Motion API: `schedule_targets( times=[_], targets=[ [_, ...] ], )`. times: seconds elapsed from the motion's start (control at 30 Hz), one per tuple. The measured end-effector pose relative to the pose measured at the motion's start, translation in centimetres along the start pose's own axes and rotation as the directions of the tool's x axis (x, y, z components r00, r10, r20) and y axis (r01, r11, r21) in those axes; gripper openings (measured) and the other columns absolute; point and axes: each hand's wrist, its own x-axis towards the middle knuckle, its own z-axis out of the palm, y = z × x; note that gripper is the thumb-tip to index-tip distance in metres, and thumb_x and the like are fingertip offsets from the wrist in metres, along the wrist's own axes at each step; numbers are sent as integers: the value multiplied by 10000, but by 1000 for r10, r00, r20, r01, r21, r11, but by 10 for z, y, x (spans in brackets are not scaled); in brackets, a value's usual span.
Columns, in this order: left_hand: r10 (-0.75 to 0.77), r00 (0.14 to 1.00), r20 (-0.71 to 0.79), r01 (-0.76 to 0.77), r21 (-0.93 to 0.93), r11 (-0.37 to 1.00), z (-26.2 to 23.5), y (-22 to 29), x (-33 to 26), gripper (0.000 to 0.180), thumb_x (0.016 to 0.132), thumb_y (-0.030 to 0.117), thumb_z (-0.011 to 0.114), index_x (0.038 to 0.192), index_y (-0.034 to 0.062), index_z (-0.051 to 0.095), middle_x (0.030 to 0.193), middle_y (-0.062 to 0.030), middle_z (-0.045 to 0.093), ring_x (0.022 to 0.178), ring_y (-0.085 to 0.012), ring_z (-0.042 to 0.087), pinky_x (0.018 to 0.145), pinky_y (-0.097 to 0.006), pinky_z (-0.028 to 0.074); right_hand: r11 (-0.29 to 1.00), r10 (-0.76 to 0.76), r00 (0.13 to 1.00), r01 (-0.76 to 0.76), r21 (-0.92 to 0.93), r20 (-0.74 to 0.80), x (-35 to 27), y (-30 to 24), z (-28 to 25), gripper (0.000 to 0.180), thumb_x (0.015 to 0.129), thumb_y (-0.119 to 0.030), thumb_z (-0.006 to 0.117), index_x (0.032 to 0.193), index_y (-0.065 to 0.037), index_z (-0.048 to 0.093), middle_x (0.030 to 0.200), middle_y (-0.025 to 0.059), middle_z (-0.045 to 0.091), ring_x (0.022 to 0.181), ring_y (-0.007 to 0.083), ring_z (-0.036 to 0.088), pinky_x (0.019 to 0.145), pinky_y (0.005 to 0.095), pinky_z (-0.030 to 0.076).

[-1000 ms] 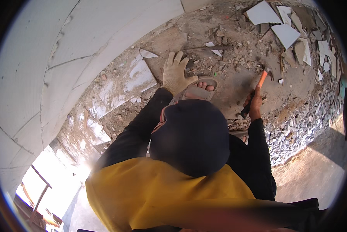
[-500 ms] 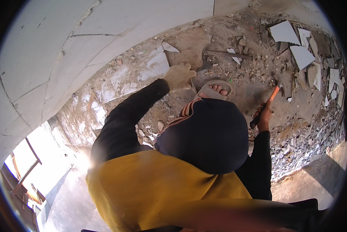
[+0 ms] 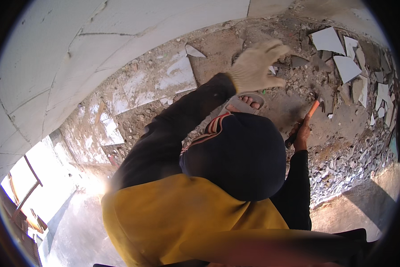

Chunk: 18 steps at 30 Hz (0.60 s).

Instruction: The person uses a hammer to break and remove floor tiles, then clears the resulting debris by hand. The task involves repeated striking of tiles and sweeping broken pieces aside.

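With the gloved left hand [image 3: 256,66] spread open over rubble at upper centre and the right hand [image 3: 301,132] clenched on an orange-handled hammer [image 3: 315,107] at centre right, a swing could glance off broken tile shards [image 3: 338,53] toward the sandalled foot [image 3: 246,104].

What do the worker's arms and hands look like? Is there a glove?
Both arms are covered by long dark sleeves, black or very dark navy. The left hand wears a thick, cream-white knitted work glove that looks dusty. The right hand is bare, with no glove. A yellow vest or top covers the back.
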Motion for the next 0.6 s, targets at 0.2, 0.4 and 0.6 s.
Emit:
schedule_targets(
  times=[0.2, 0.4, 0.6],
  targets=[
    [-520, 844, 135, 346, 603, 719, -75, -114, -106, 482, 953, 137, 684, 1431, 80, 679, 1585, -153, 585, 1492, -373, 516, 1206, -514, 465, 986, -161, 987, 162, -35, 22, 19, 21, -4, 805, 980, -876, 569, 1028, -74, 626, 636, 10, 476, 477, 175, 551, 441, 365, 479],
    [-637, 714, 291, 337, 654, 677, -83, -151, -119, 417, 960, 222, 734, 1360, 107, 709, 1438, -115, 641, 1343, -360, 603, 1100, -516, 526, 993, -115, 993, 115, -15, 5, 16, 17, 5, 856, 983, -889, 538, 1017, -39, 636, 635, 23, 506, 470, 181, 552, 440, 369, 487],
    [-253, 965, 71, 261, -140, 955, 5, -47, 2, 502, 1016, 420, 746, 1389, 87, 696, 1352, -172, 692, 1248, -365, 661, 1076, -509, 530, 989, -149, 986, 150, -10, 73, -3, -8, 7, 777, 1020, -839, 540, 1011, -65, 613, 639, 13, 512, 474, 164, 540, 438, 362, 488]
  ],
)
